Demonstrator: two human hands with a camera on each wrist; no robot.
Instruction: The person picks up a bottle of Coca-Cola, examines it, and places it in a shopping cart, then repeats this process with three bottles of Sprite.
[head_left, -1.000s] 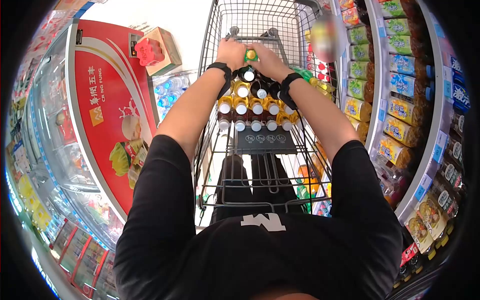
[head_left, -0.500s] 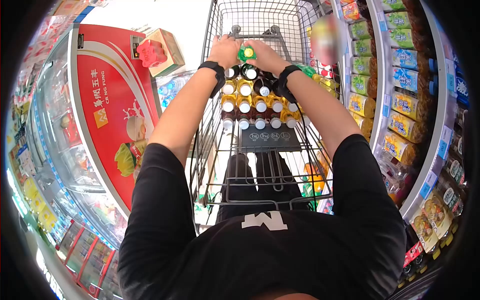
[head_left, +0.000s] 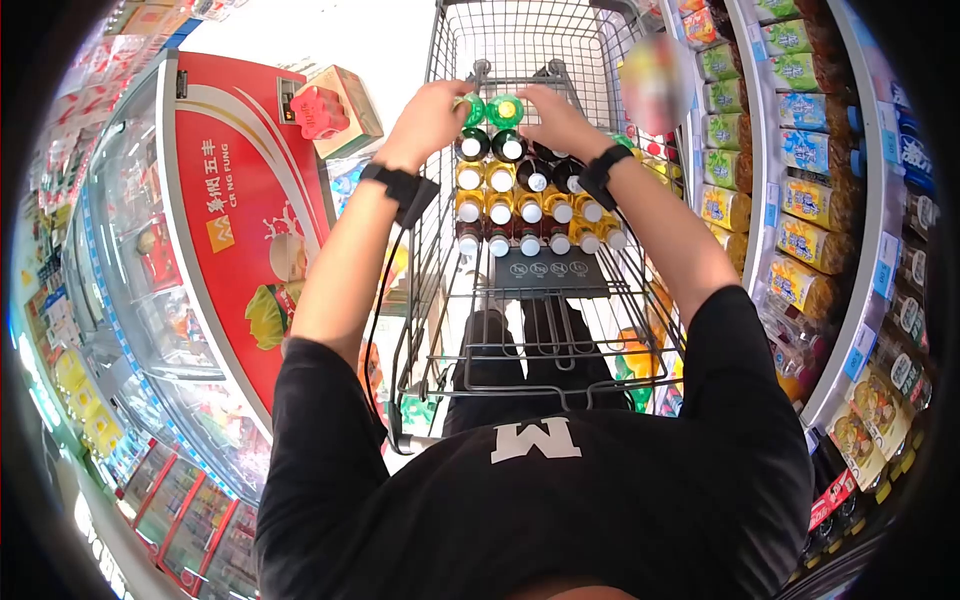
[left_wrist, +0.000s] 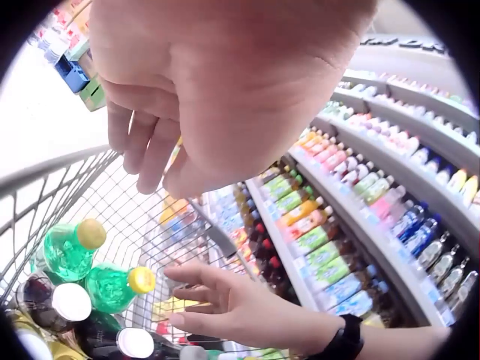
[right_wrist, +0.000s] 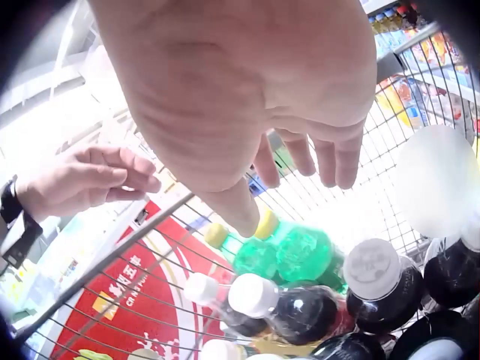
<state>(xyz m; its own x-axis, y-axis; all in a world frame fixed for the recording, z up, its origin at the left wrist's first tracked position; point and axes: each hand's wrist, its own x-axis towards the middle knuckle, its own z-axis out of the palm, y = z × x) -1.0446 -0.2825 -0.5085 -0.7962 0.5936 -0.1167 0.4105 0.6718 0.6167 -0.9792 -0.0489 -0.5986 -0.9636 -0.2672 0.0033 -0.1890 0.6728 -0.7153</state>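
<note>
Green bottles (left_wrist: 112,289), two, yellow-capped, side by side in the shopping cart (right_wrist: 135,238), just beyond dark bottles (right_wrist: 304,309) with white caps! Over to the left hand (head_left: 428,125): fingers loosely bent, nothing clasped, clear of the plastic. And the right hand (head_left: 555,120): thumb and fingers well apart, close beside a yellow cap, contact hard to judge. From the head view, one green bottle partly hidden by left fingertips; in each wrist view, near palm cut off above. Beside the cart, a blurred patch (head_left: 655,85), impossible to make out.
</note>
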